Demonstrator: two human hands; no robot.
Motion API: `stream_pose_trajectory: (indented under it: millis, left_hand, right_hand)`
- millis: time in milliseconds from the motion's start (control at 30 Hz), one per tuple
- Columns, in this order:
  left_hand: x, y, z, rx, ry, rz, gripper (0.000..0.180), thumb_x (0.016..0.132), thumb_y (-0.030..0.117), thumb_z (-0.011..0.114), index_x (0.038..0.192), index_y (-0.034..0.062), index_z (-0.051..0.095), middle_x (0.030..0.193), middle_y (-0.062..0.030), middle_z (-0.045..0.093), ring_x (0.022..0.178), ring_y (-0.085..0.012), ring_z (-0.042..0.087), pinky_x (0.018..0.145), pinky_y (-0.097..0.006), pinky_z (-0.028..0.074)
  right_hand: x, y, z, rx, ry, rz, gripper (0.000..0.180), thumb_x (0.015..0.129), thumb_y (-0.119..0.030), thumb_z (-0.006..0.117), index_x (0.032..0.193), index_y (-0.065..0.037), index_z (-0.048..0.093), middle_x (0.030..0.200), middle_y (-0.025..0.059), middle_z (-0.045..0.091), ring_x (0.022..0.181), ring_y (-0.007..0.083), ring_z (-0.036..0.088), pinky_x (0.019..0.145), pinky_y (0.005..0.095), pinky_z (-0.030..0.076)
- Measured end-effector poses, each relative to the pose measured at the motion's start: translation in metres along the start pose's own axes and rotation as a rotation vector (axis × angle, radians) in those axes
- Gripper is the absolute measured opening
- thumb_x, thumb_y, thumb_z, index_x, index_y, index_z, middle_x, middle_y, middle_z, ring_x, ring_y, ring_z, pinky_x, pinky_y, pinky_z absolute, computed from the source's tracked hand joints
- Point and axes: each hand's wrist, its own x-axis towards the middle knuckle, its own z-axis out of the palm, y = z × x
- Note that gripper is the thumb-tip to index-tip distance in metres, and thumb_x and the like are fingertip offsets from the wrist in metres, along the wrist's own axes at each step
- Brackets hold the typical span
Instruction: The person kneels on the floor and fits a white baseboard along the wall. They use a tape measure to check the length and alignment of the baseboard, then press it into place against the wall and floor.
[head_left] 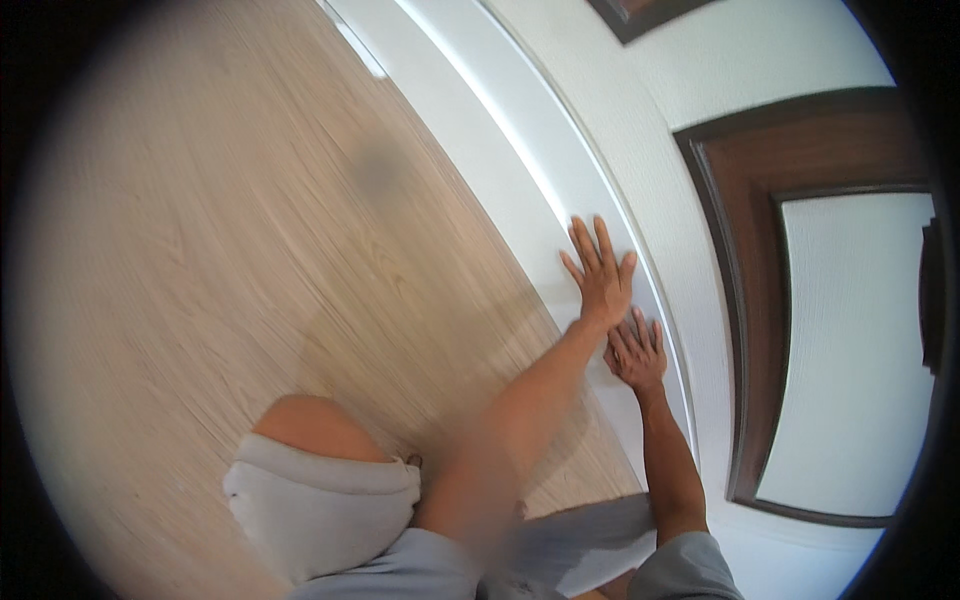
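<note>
A white baseboard (pixel 490 140) with a glossy ridge runs along the foot of the wall. My left hand (pixel 603 278) lies flat on it, palm down, fingers spread and pointing away from me. Just behind and to the right, my right hand (pixel 638 355) rests on the same baseboard. Its fingers are extended and a little apart, close to the left wrist. Neither hand shows anything held. What lies under the palms is hidden.
Light wood-grain flooring (pixel 250 220) meets the baseboard on the left. A bent knee in light shorts (pixel 320 510) is at the lower left. The textured white wall (pixel 640 130) carries a dark brown wooden frame (pixel 755 175) around a white panel. A shiny white strip (pixel 358 45) shows at the top.
</note>
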Motion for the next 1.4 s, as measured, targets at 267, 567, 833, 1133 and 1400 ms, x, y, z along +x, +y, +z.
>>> stream_pose_trajectory:
  millis: [267,567,833,1133,1400]
  left_hand:
    - [0.0,-0.009,0.015,0.017,0.102,0.034,0.086,0.111,0.059,0.026,0.168,0.0078,-0.012,0.173,-0.0258,-0.021,0.16,-0.0422,-0.02,0.121,-0.069,-0.015]
    - [0.002,-0.013,0.021,-0.002,0.108,0.034,0.086,0.111,0.059,0.029,0.169,0.0057,-0.005,0.173,-0.0284,-0.017,0.161,-0.0445,-0.017,0.121,-0.071,-0.012]
    - [0.003,-0.015,0.031,0.029,0.118,-0.022,0.083,0.109,0.066,0.026,0.171,0.0213,-0.01,0.176,-0.0167,-0.021,0.163,-0.035,-0.017,0.123,-0.069,-0.01]
    - [0.0,-0.012,0.018,-0.011,0.109,0.023,0.085,0.109,0.065,0.026,0.171,0.0148,-0.004,0.175,-0.024,-0.015,0.163,-0.0418,-0.01,0.122,-0.073,-0.005]
    - [-0.003,-0.008,0.012,0.029,0.061,-0.008,0.083,0.109,0.065,0.026,0.171,0.021,-0.005,0.176,-0.02,-0.015,0.164,-0.0383,-0.008,0.124,-0.071,-0.003]
  right_hand:
    - [0.0,0.002,0.0,-0.01,0.062,-0.032,0.052,0.086,-0.032,0.072,0.138,-0.029,0.068,0.147,-0.005,0.062,0.154,0.0239,0.039,0.125,0.0564,0.03]
    - [0.003,0.003,-0.003,0.042,0.034,-0.032,0.052,0.086,-0.029,0.07,0.137,-0.022,0.069,0.142,0.002,0.066,0.149,0.0312,0.047,0.122,0.063,0.031]
    - [0.002,0.004,-0.001,0.041,0.04,-0.026,0.043,0.084,-0.024,0.071,0.125,-0.015,0.075,0.136,0.0057,0.07,0.15,0.0375,0.044,0.126,0.0632,0.023]
    - [0.004,0.001,-0.001,-0.031,0.081,-0.054,0.042,0.087,-0.028,0.068,0.128,-0.019,0.074,0.137,0.0054,0.07,0.146,0.0393,0.048,0.126,0.0632,0.022]
    - [0.006,0.0,-0.006,0.01,0.078,-0.056,0.041,0.091,-0.031,0.067,0.129,-0.015,0.074,0.137,0.007,0.07,0.148,0.0438,0.045,0.126,0.0648,0.02]
